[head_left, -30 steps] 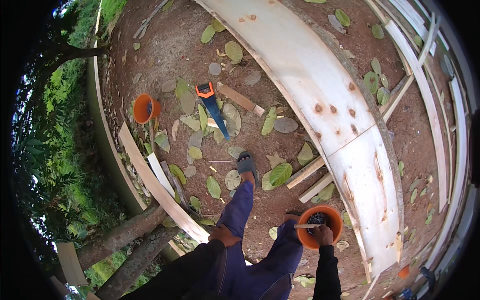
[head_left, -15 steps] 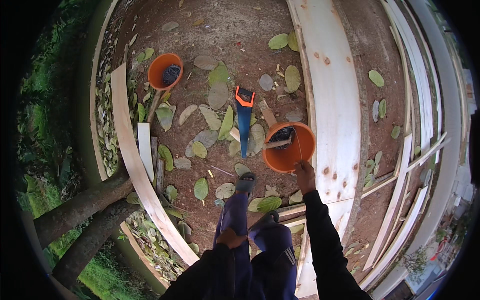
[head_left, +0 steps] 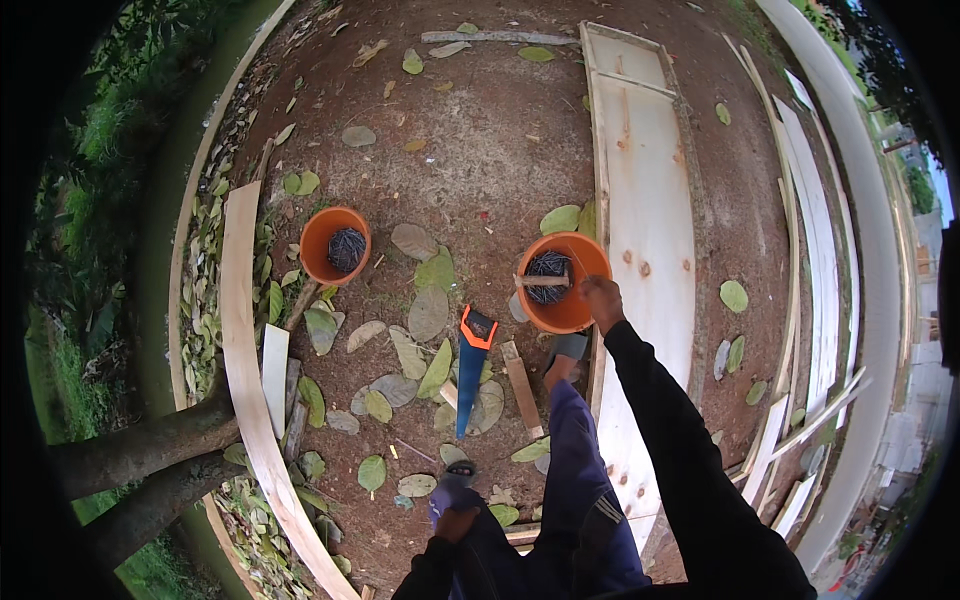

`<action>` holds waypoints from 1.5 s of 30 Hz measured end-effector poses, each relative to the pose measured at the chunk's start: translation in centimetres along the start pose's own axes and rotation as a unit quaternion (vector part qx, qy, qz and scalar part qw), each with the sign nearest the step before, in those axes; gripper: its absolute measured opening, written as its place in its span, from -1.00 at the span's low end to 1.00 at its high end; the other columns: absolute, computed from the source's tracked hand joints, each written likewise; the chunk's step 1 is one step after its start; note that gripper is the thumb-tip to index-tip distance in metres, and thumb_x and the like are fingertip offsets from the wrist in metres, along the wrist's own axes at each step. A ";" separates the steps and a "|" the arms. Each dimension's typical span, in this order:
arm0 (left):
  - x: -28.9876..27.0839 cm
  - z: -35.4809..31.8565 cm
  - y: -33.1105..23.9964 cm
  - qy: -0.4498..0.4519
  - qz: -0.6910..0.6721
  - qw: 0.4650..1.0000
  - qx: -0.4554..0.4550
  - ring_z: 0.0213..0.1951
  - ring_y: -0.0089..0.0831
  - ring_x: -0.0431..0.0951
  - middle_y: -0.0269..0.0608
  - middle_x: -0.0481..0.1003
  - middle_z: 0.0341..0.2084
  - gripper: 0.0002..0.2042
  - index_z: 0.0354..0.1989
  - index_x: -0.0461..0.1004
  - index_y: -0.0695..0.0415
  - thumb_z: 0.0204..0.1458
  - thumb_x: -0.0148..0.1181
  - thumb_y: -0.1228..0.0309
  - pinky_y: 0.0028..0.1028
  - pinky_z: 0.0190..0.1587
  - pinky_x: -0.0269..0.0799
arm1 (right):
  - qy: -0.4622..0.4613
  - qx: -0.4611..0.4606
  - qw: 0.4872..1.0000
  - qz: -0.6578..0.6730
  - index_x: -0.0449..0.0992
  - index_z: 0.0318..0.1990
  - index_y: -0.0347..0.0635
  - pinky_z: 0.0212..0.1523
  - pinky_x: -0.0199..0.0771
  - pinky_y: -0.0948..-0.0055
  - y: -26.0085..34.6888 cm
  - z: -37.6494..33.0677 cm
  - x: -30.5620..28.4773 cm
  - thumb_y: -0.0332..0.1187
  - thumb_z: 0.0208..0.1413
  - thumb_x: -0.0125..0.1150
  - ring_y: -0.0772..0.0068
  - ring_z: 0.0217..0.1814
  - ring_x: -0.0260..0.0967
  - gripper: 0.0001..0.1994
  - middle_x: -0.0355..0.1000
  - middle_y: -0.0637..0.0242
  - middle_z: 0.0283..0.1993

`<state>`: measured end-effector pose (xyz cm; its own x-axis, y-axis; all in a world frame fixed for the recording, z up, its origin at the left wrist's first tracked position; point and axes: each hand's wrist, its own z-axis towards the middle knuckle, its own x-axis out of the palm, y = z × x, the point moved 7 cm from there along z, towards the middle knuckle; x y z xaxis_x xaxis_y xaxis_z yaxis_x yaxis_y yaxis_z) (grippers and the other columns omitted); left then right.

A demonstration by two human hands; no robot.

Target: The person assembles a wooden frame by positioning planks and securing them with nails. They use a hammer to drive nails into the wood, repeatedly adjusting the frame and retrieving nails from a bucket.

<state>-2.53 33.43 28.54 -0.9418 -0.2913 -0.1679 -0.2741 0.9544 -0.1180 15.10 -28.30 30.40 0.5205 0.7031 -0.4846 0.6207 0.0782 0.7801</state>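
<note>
My right hand [head_left: 602, 302] is closed on the thin wire handle of an orange bucket [head_left: 588, 256], holding it off the ground beside the long wooden panel. Dark nails [head_left: 547, 264] fill its bottom. A wooden tool handle [head_left: 542, 281] lies across the bucket; which tool it belongs to cannot be made out. Low by my left thigh, my left hand [head_left: 457, 524] shows no object, and its fingers are too blurred to read. Between the two sides lies a handsaw [head_left: 472, 372] with a blue blade and an orange and black grip, near a short wood piece [head_left: 522, 390].
A second orange bucket [head_left: 318, 232] with nails stands at the left. The long pale panel [head_left: 650, 220] with raised edges runs along the right. A plank [head_left: 240, 290] and tree trunks [head_left: 150, 445] border the left; more boards [head_left: 805, 250] lie far right. Large leaves litter the soil.
I have stepped forward, my right foot moving past the short wood piece. The held bucket has travelled forward with my right hand, while the saw and second bucket appear lower in view.
</note>
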 end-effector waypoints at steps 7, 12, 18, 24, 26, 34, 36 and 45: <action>7.4 -5.3 -2.7 -0.076 0.161 0.983 -0.043 -0.29 0.09 0.62 0.15 0.59 -0.36 -0.58 -0.26 0.60 0.18 0.21 -0.06 0.08 -0.04 -0.18 0.53 | 0.114 0.065 0.988 0.082 0.55 -0.23 -0.37 -0.32 0.45 0.37 -5.6 9.6 8.9 -0.31 0.08 0.15 0.38 -0.40 0.49 -0.74 0.50 0.24 -0.45; 5.1 -10.8 -8.4 -0.053 0.260 0.956 -0.126 -0.30 0.08 0.62 0.09 0.60 -0.35 -0.61 -0.37 0.61 0.18 0.19 -0.05 0.14 -0.04 -0.14 0.52 | 0.170 0.145 0.956 0.190 0.43 0.02 -0.44 -0.29 0.52 0.45 -8.0 11.9 8.6 -0.42 0.10 0.12 0.40 -0.34 0.54 -0.65 0.53 0.15 -0.36; -4.4 -12.8 -22.9 -0.133 0.189 0.958 -0.172 -0.26 0.12 0.59 0.13 0.59 -0.37 -0.66 -0.40 0.61 0.21 0.05 0.11 0.14 -0.01 -0.13 0.47 | 0.164 0.155 0.971 0.074 0.32 0.10 -0.40 -0.09 0.53 0.34 -12.2 15.0 1.4 -0.45 0.11 0.14 0.23 -0.13 0.52 -0.60 0.49 0.09 -0.15; -11.7 -11.2 -33.4 -0.300 0.164 0.939 -0.039 -0.36 0.13 0.53 0.11 0.52 -0.49 -0.74 -0.50 0.51 0.25 0.06 0.19 0.27 0.00 -0.26 0.38 | 0.017 0.179 0.967 -0.181 0.40 -0.08 -0.32 0.03 0.43 0.04 -14.2 15.5 -6.6 -0.33 0.07 0.09 -0.15 0.03 0.43 -0.70 0.47 -0.14 -0.09; -14.2 -10.3 -36.8 -0.299 0.165 0.938 -0.061 -0.37 0.14 0.52 0.13 0.50 -0.50 -0.72 -0.51 0.48 0.26 0.07 0.20 0.27 0.01 -0.28 0.35 | 0.046 0.156 0.973 -0.164 0.47 -0.10 -0.23 -0.01 0.46 0.07 -12.2 13.9 -5.4 -0.29 0.09 0.11 -0.13 -0.04 0.47 -0.73 0.52 -0.04 -0.12; -21.6 -3.8 -46.9 -0.279 0.270 0.917 0.096 -0.41 0.17 0.51 0.11 0.49 -0.56 -0.75 -0.54 0.45 0.21 0.05 0.24 0.30 -0.01 -0.33 0.35 | 0.189 0.178 0.961 0.092 0.57 -0.26 -0.23 -0.14 0.49 0.13 -10.7 8.7 -0.5 -0.16 0.11 0.19 -0.03 -0.18 0.54 -0.71 0.55 0.03 -0.30; -23.1 -2.1 -49.1 -0.267 0.317 0.900 0.134 -0.41 0.15 0.52 0.10 0.50 -0.56 -0.75 -0.55 0.44 0.20 0.05 0.24 0.30 -0.02 -0.33 0.36 | 0.164 0.203 0.958 0.119 0.57 -0.26 -0.23 -0.16 0.49 0.14 -10.2 8.6 0.1 -0.15 0.12 0.19 0.03 -0.19 0.55 -0.71 0.55 0.06 -0.31; -34.5 2.2 -57.0 -0.113 0.385 0.897 0.188 -0.63 -0.04 0.29 -0.01 0.29 -0.71 -0.66 -0.62 0.27 0.24 0.13 0.20 0.35 -0.17 -0.49 0.18 | -0.066 0.338 0.936 0.072 0.54 -0.17 -0.27 -0.07 0.46 0.13 -18.7 13.8 1.6 -0.13 0.09 0.16 -0.05 -0.03 0.48 -0.64 0.52 -0.05 -0.17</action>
<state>46.07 -11.09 38.94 -0.7485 0.3972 -0.5310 0.5648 0.8014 -0.1968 12.45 -38.39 9.53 0.6671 0.5751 -0.4735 0.7449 -0.5064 0.4344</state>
